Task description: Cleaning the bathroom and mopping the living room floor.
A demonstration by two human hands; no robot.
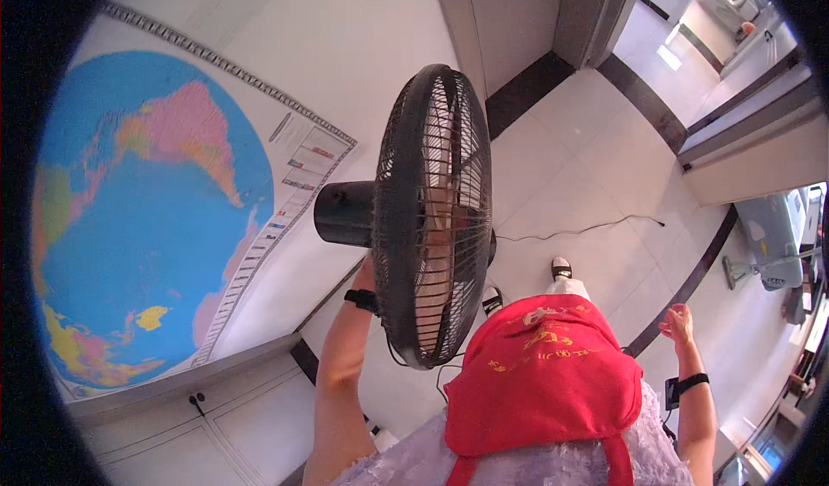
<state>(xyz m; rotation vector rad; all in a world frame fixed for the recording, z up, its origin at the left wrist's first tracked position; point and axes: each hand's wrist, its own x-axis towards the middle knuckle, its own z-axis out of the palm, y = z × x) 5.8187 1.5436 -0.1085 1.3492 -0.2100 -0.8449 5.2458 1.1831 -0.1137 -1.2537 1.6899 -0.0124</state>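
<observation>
A black electric fan [432, 220] fills the middle of the view, its round wire cage seen nearly edge-on. The motor housing [343, 214] points left, towards the wall. My left hand [368, 273] reaches in just below this housing, at the back of the cage. Its fingers are hidden behind the fan, so their grip does not show. Past the cage, a thin power cord [570, 232] trails over the floor to a dark end at the right. My right hand [677, 323] hangs away from the fan at my right side, fingers loosely curled and apart, with nothing visible in it.
A large world map [155, 227] covers the wall at left, above a pale panelled cabinet [252, 415]. Pale floor tiles [557, 162] with dark borders lead to a doorway [654, 91]. A grey bin [771, 240] stands at right. My red apron [544, 382] is below.
</observation>
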